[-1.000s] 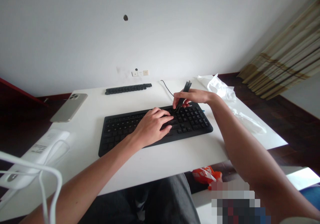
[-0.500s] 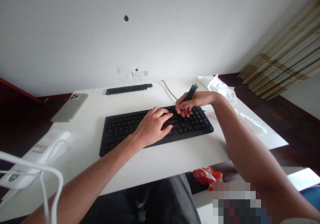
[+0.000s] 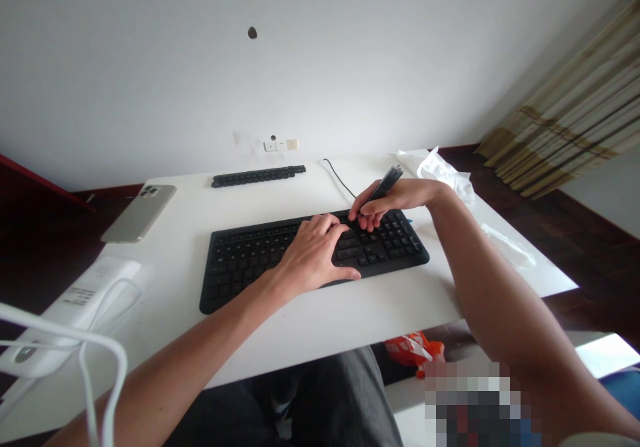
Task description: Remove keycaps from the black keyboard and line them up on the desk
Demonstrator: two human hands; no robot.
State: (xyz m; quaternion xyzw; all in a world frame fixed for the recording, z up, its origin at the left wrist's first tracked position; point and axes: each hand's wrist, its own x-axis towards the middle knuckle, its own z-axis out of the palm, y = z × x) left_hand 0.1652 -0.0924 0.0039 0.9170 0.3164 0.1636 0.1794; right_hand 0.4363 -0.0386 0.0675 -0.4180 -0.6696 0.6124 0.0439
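Behind the white desk (image 3: 260, 344) is a plain pale wall (image 3: 320, 67) with a round dark hole (image 3: 253, 32) and a short row of plug sockets (image 3: 281, 145). Striped curtains (image 3: 555, 114) hang over on the right, above a dark floor (image 3: 600, 234).

From the head view, I can see a big black keyboard (image 3: 237, 267) lying flat in the middle of the desk, a bit tilted to one side. The left hand (image 3: 317, 250) lies over its middle. Its grip is loose and spread, with the fingers bent over the keys and the thumb stretched out along the front edge. The right hand (image 3: 377, 204) is just beside it, over the keys near the back. Its grip is pinching a thin dark tool (image 3: 387, 182), which leans with its top end up and to the right. The low end is small and partly hidden, so I can't really tell if it touches a key.

Past the keyboard, a strip of small black keys (image 3: 257, 176) lies near the wall, and a thin black cord (image 3: 340, 179) runs nearby. On the left are a phone (image 3: 140, 214), face down, and a white power strip (image 3: 75, 314). Crumpled white wrapping (image 3: 445, 170) sits at the back right. Below the desk, I spot an orange bag (image 3: 413, 352).
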